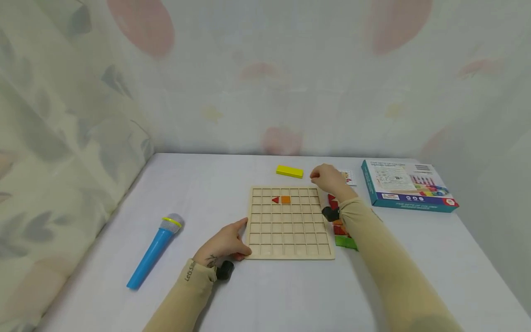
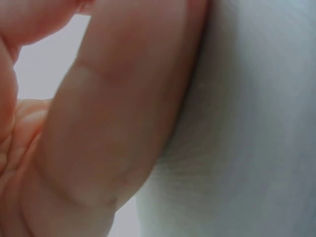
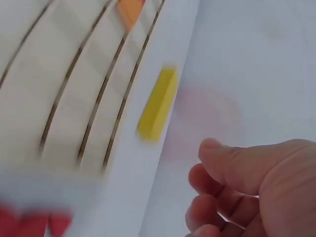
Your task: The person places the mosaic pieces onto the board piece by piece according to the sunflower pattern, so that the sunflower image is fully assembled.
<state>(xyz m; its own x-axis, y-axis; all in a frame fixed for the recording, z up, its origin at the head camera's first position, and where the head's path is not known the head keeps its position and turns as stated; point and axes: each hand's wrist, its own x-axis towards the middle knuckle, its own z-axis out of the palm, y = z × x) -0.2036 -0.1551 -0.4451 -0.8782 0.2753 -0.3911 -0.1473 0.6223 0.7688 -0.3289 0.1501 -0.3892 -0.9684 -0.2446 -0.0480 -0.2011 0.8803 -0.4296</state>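
Observation:
A pale wooden grid board [image 1: 290,254] lies on the white table. A red triangle [image 1: 275,200] and an orange square [image 1: 286,199] sit side by side in its upper cells. My left hand [image 1: 221,242] touches the board's left edge with index finger and thumb spread, the thumb near the lower corner. Above the board's far right corner is my right hand [image 1: 328,179], fingers curled and thumb close to the index finger, with no object showing between them. A yellow block [image 1: 289,172] lies just behind the board, left of that hand; it also appears in the right wrist view [image 3: 158,106].
Red, orange and green pieces [image 1: 346,242] lie right of the board, partly hidden under my right forearm. A small printed card [image 1: 351,178] is behind my right hand. Further right lies a game box [image 1: 408,184]. A blue toy microphone [image 1: 153,251] lies at left.

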